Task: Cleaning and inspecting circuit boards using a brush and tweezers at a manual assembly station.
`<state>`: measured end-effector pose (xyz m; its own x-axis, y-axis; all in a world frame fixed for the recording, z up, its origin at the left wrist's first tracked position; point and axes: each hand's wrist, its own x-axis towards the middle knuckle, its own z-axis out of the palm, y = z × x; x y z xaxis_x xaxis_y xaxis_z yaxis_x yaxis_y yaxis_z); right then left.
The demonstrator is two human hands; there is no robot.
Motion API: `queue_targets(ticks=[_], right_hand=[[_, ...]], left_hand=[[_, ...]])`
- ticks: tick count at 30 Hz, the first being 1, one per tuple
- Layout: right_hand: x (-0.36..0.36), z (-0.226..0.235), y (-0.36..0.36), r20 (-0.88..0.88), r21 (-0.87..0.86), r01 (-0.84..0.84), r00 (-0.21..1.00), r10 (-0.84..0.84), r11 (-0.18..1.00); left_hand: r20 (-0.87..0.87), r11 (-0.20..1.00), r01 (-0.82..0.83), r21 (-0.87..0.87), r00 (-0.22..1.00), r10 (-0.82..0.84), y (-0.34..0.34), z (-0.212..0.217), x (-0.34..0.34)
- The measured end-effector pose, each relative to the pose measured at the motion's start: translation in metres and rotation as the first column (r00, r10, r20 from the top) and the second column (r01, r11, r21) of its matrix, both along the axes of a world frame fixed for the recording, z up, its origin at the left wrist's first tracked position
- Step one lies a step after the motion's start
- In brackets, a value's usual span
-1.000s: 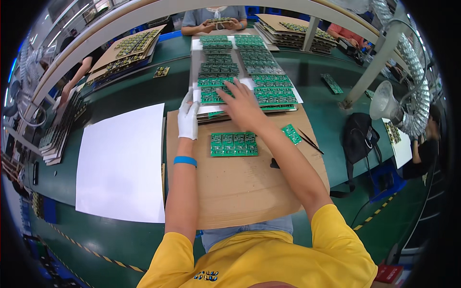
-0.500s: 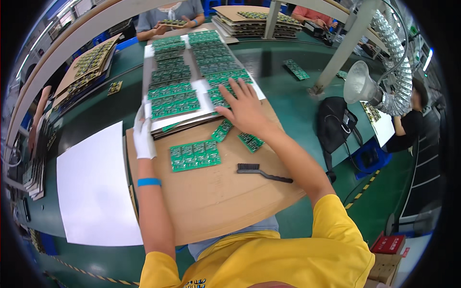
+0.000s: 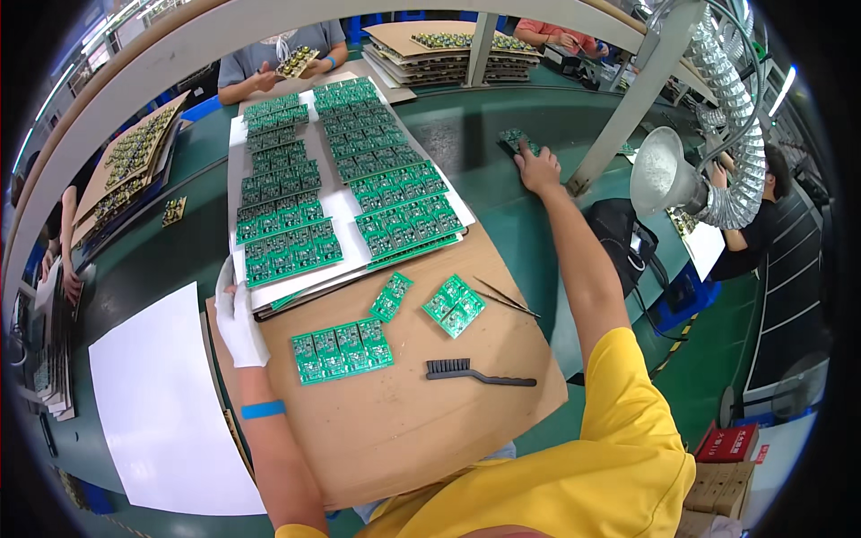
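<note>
My left hand (image 3: 239,318), in a white glove, rests on the left edge of a brown cardboard sheet (image 3: 404,421), touching the near corner of a white sheet (image 3: 336,215) that carries two columns of green circuit boards (image 3: 287,247). My right hand (image 3: 538,166) is stretched far to the right and lies flat on a green circuit board (image 3: 514,140) on the green table. A panel of green boards (image 3: 342,350) and two smaller green boards (image 3: 391,297) (image 3: 454,306) lie loose on the cardboard.
A black brush (image 3: 475,371) and thin tweezers (image 3: 507,298) lie on the cardboard. A large white paper sheet (image 3: 161,403) lies at left. A metal post (image 3: 628,99) and a funnel with a ribbed hose (image 3: 682,175) stand at right. Other people work across the table.
My right hand left the boards on the white sheet and reached out to the far right onto a separate board. My left hand stayed at the sheet's corner.
</note>
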<state>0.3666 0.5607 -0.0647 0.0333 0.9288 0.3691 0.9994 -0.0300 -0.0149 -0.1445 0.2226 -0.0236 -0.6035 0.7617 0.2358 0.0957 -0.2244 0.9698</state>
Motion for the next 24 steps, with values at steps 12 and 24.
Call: queue_targets(ticks=[12,24], right_hand=[[-0.121,0.131,-0.292,-0.694,0.359,-0.798,0.118,0.71,0.484],[-0.115,0.052,-0.429,-0.544,0.161,-0.56,0.637,0.546,0.813]], left_hand=[[-0.209,0.954,0.277,0.114,0.946,-0.249,-0.083,0.108,0.059],[0.524,0.902,0.426,0.066,0.755,-0.395,-0.215,0.012,0.15]])
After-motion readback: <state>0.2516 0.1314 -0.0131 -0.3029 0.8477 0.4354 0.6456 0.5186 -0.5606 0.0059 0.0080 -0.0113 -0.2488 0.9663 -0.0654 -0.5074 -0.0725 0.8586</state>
